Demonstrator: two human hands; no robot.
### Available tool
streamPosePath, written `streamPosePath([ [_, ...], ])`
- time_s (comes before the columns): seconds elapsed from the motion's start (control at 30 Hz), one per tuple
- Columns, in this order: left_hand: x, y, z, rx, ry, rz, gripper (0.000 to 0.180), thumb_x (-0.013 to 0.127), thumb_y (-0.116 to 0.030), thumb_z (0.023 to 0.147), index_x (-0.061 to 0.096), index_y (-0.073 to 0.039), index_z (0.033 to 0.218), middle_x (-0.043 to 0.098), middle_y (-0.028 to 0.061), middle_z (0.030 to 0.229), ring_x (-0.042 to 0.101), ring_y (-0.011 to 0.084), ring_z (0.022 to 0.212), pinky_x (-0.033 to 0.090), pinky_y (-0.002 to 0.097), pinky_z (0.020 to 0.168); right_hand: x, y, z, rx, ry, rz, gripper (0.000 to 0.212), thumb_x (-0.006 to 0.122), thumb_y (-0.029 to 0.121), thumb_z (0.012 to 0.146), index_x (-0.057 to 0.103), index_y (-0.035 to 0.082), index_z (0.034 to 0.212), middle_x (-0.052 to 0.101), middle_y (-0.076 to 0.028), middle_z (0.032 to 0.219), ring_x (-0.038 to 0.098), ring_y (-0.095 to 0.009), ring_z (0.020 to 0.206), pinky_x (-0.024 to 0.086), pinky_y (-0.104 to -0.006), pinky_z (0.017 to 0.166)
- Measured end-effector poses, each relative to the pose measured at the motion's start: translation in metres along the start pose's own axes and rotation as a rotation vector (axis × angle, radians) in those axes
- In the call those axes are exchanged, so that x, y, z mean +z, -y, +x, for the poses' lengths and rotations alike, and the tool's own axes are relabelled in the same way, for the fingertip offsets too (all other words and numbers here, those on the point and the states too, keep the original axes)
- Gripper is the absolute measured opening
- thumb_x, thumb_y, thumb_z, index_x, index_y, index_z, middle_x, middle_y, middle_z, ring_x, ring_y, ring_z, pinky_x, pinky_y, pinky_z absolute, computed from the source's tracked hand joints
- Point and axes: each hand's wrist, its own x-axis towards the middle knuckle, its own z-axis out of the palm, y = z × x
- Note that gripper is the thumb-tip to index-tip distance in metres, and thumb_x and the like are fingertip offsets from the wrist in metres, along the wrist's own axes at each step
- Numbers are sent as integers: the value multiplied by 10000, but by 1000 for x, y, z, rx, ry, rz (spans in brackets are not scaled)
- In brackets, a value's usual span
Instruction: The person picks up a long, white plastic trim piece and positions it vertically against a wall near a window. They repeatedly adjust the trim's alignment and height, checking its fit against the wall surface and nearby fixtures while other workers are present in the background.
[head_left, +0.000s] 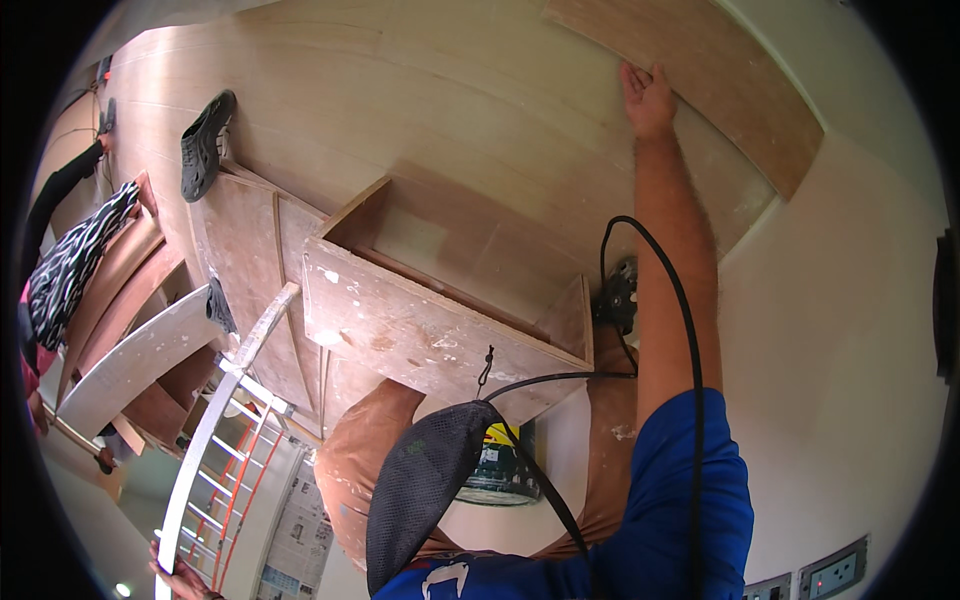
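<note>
Fingers (pixel 640 80) of the right hand (pixel 648 100) lie flat and extended against the plywood panel (pixel 700 70), holding nothing. The panel's long axis runs diagonally, directly beneath them. Left hand: not visible.

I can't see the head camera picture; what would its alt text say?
A person's right hand presses flat against a pale plywood panel, the bare forearm and blue sleeve reaching up beside an open wooden box. A black cable loops along the arm from a dark power tool; the left hand is out of view.
</note>
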Motion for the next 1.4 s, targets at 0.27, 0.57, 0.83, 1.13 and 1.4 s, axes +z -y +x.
streamPosePath([
  [0.27,12,-10,-6,-108,32,-93,512,421,-326,939,424,62,1274,448,179,1309,405,250,1231,275,398,1064,-68,43,-61,-13,294,-1561,381,449,344,886,576,61,664,567,-64,600,538,-164,537,446,-329,511],
  [0.57,69,-48,-2,173,67,-26,275,458,-244,912,630,-36,964,613,42,967,499,135,927,355,275,892,-277,144,-328,303,-159,-1127,213,493,198,798,539,59,643,547,-81,559,543,-201,483,424,-350,432],
  [0.83,31,24,-7,94,-177,-253,224,469,-225,928,542,-16,894,616,58,780,535,146,739,429,322,717,-105,261,-470,356,47,-1342,165,509,164,828,538,1,827,592,-123,686,577,-214,515,497,-309,439],
  [1.13,50,48,-30,-93,-280,-267,284,472,-278,926,562,-9,941,643,99,833,583,203,794,440,332,749,143,335,-470,92,329,-1457,221,543,204,835,511,12,939,570,-94,721,552,-171,558,449,-284,462],
  [1.4,59,7,2,-161,-259,-276,282,461,-265,932,564,-5,971,652,119,868,611,221,819,449,343,741,365,271,-502,-20,627,-1421,351,593,185,827,531,-45,1084,604,-98,795,594,-164,677,480,-245,536],
])
